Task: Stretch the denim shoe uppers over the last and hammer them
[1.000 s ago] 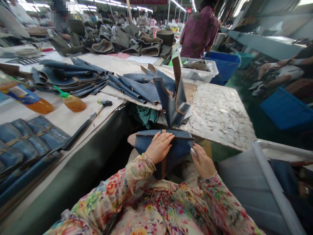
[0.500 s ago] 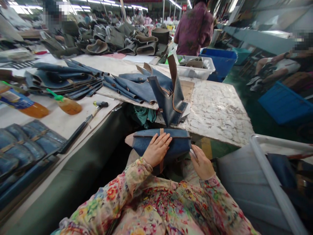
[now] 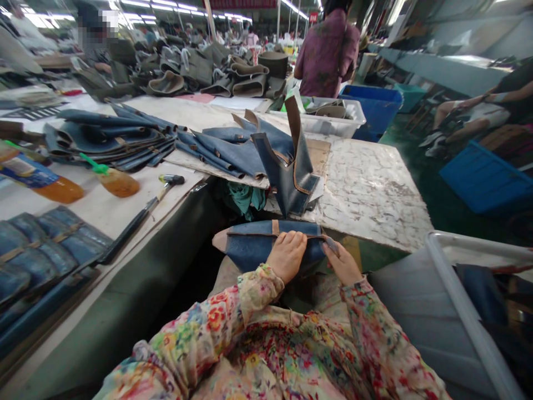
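showing the blue leather piece (image 3: 250,248) on the lap, at 6 o'clock of the surface (image 3: 375,189), long axis running 9 to 3. the left hand (image 3: 287,256) curls its grip closed over the top edge mid-length; the right hand (image 3: 343,266) pinches the 3 o'clock corner.

Readable text: we find none | far centre, red banner (image 3: 239,3) at the ceiling — characters too blurred for us | far centre-right, small red sign (image 3: 311,16) — illegible | near left, bottle label (image 3: 20,166) — we make out no words
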`<state>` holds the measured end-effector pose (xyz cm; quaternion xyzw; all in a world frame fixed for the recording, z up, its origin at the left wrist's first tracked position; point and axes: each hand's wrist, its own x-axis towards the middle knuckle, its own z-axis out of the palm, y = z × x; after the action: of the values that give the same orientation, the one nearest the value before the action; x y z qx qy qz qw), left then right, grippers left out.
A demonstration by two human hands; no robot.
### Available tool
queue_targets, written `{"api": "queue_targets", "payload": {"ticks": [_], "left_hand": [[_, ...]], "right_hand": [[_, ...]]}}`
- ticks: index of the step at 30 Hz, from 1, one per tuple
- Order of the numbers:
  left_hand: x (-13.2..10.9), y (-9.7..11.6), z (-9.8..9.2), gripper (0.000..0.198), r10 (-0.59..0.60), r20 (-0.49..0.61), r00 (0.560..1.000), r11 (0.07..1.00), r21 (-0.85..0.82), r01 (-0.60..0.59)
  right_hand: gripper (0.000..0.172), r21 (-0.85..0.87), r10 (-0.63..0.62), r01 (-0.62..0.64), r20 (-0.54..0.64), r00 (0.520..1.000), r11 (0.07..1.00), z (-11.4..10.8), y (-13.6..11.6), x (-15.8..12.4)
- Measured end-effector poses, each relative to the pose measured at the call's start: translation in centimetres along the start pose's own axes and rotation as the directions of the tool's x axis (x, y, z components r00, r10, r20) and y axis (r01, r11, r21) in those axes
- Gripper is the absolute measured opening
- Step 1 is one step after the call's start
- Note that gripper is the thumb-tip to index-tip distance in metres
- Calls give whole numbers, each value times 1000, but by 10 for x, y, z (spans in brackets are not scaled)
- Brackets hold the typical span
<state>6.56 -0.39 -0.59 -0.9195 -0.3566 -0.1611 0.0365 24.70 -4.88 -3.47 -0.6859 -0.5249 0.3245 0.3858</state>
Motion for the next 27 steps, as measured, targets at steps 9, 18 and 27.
{"api": "queue_targets", "payload": {"ticks": [9, 18, 27], "left_hand": [[20, 17, 10, 38, 74, 57, 996, 996, -63, -70], [24, 13, 5, 32, 83, 72, 994, 991, -114, -74], [13, 8, 4, 31, 12, 32, 999, 986, -166, -7]], "right_hand": [[53, -177, -185, 151, -193, 964, 973, -14, 10, -3], [38, -599, -535, 377, -103, 839, 706, -14, -3, -2], [34, -672, -586, 420, -25, 810, 610, -1, -12, -3]]}}
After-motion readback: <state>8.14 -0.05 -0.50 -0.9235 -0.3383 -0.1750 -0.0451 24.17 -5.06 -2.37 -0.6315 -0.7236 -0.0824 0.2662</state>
